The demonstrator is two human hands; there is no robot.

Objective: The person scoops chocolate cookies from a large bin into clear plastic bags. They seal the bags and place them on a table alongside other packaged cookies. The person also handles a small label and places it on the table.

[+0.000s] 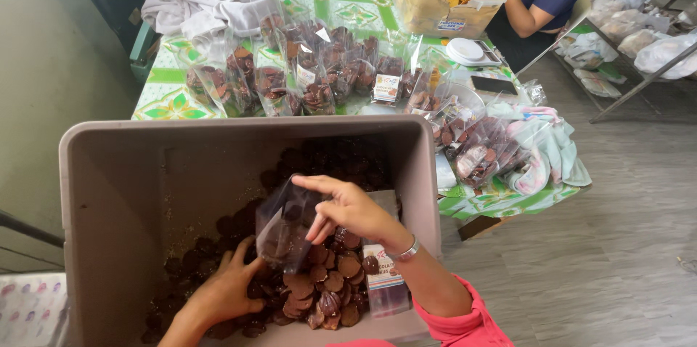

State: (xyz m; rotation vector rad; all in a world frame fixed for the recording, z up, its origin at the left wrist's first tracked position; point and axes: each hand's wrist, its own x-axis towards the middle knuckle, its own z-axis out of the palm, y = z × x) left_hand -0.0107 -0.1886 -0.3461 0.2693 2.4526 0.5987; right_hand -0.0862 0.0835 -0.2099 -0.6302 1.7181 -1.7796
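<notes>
Head camera, looking down: I stand over a large grey bin (109,173) with brown chocolate-coated chips (327,289) heaped on its floor. My right hand (348,209) pinches the rim of a clear plastic bag (284,227) held just above the heap inside the bin; my left hand (225,289) lies half-curled on the chips just below the bag, and I cannot tell whether it grips any. The bag's mouth looks narrow and limp, so I judge chips could miss it or crack. Beyond the bin's far wall, filled bags (312,78) crowd a green patterned table (174,104).
</notes>
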